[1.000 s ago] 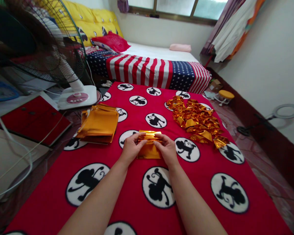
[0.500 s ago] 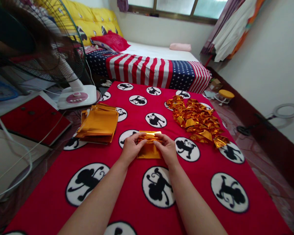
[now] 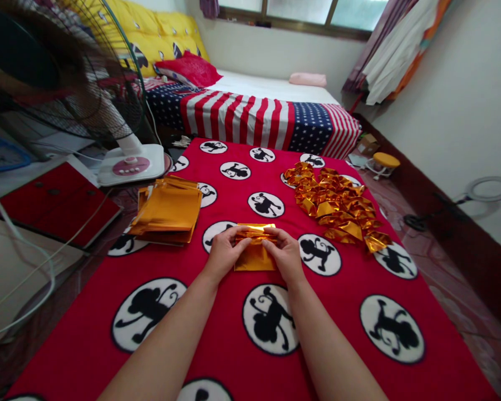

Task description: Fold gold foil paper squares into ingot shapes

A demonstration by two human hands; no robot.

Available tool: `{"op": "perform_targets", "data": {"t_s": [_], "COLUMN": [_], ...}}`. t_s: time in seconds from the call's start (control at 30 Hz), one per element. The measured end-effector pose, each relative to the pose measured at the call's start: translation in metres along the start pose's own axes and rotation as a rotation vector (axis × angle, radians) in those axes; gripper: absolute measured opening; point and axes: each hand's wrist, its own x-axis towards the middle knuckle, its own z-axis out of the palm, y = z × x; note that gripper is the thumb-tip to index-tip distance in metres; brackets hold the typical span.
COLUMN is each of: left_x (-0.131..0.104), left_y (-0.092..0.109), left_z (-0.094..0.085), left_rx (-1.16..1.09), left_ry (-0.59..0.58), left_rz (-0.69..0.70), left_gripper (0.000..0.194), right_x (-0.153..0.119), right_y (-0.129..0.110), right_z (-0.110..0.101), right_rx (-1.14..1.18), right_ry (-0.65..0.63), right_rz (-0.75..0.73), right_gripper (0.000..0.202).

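Observation:
A shiny gold foil sheet (image 3: 255, 259) lies on the red cloth (image 3: 217, 334) in front of me, with folds across its upper part. My left hand (image 3: 226, 252) pinches its left side between thumb and fingers. On the right side, my right hand (image 3: 284, 253) pinches the same sheet, thumb toward me. Both thumbs rest near the folded strip, a small gap between them. To the left sits a stack of flat gold sheets (image 3: 167, 209). Several folded gold foil pieces (image 3: 338, 203) form a pile at the right.
A fan with a white base (image 3: 146, 161) stands at the left, beside a red-topped cabinet (image 3: 62, 200). Behind the cloth is a bed (image 3: 250, 120) with a striped cover. A yellow stool (image 3: 384, 160) and a ring-shaped stand (image 3: 489, 189) are at the right.

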Motion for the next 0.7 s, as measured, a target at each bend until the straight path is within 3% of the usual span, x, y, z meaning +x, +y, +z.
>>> {"op": "perform_targets", "data": {"t_s": [0.7], "left_x": [-0.0005], "left_y": [0.0027], "left_z": [0.0000], "left_rx": [0.007], "left_ry": [-0.010], "left_rz": [-0.016], "left_gripper": [0.032], "right_x": [-0.0009], "right_y": [0.0028], "right_z": [0.0000], "right_rx": [-0.002], "right_ry": [-0.004], "right_rz": [0.002], "right_gripper": [0.036]}}
